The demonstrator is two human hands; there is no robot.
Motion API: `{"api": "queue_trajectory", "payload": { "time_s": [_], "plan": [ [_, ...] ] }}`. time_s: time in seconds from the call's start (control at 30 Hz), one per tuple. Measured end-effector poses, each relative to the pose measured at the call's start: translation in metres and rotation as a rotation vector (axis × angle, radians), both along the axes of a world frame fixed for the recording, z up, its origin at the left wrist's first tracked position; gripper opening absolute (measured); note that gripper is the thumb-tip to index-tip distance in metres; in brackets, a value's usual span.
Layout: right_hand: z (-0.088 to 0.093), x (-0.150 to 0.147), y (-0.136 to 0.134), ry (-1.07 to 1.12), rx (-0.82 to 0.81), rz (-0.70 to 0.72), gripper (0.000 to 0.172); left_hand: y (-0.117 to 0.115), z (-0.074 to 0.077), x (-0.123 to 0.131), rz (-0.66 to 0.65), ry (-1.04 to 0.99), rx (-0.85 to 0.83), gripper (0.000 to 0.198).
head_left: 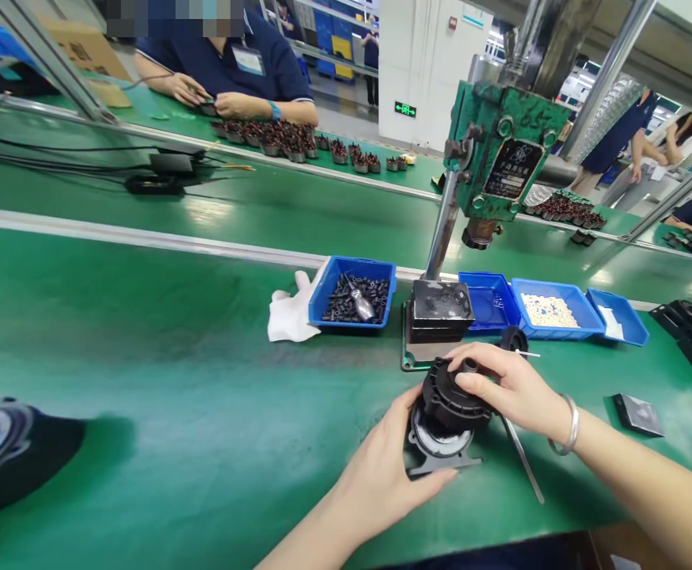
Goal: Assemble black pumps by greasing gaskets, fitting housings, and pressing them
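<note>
In the head view, my left hand [385, 455] is wrapped around the side of a black motor housing [423, 463] with a pale ring inside its round opening. My right hand [515, 388] grips a round black ribbed cover [454, 405] by its raised middle. The cover is tilted over the housing and hides the back of the opening; whether the two touch I cannot tell. Beside my right hand a metal rod [524, 463] slants across the green bench, and a black round part [513, 340] shows just behind my fingers.
Behind my hands stands a green press [503, 150] over a metal block [441, 305]. Blue bins [351, 323] line the back, with a white glove [291, 313] beside one. A black part [19, 459] lies at left, a small black block [638, 416] at right. Across sits a co-worker [268, 71].
</note>
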State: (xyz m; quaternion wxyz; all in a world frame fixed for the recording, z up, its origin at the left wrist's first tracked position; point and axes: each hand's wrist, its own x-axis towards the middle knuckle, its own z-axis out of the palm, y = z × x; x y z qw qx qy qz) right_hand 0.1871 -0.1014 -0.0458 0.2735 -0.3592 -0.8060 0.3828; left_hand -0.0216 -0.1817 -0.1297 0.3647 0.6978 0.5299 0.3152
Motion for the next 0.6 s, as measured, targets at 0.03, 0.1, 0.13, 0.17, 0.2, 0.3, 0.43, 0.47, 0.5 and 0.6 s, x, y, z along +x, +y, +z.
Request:
{"api": "queue_trajectory", "payload": {
  "time_s": [0.03, 0.1, 0.13, 0.17, 0.2, 0.3, 0.43, 0.47, 0.5, 0.6],
  "plan": [
    [0.000, 0.000, 0.000, -0.005, -0.003, -0.005, 0.022, 0.000, 0.001, 0.000, -0.005, -0.004, -0.021, 0.084],
    [0.000, 0.000, 0.000, -0.017, -0.008, -0.007, 0.021, 0.000, 0.002, 0.000, -0.020, -0.015, -0.042, 0.084],
    [0.000, 0.000, 0.000, -0.023, -0.008, -0.006, 0.021, 0.000, 0.003, 0.000, -0.027, -0.020, -0.047, 0.085],
    [-0.001, 0.000, 0.000, -0.030, -0.003, -0.004, 0.020, 0.000, 0.003, -0.001, -0.032, -0.027, -0.048, 0.085],
    [0.000, -0.001, 0.000, -0.037, 0.010, -0.001, 0.020, 0.000, 0.004, -0.001, -0.038, -0.033, -0.048, 0.085],
    [0.002, -0.002, -0.005, -0.070, 0.116, 0.032, 0.018, -0.001, 0.004, -0.001, -0.042, -0.050, -0.048, 0.085],
    [0.008, -0.002, -0.018, -0.185, 0.309, 0.148, 0.021, -0.003, 0.006, 0.001, -0.025, -0.076, -0.062, 0.087],
    [0.009, -0.001, -0.021, -0.214, 0.342, 0.167, 0.022, -0.003, 0.007, 0.001, -0.024, -0.085, -0.063, 0.087],
    [0.009, -0.001, -0.024, -0.237, 0.364, 0.172, 0.023, -0.004, 0.007, 0.001, -0.024, -0.094, -0.061, 0.088],
    [0.004, -0.002, -0.031, -0.265, 0.397, 0.111, 0.023, -0.004, 0.008, 0.002, -0.023, -0.120, -0.060, 0.088]
  ]
}}
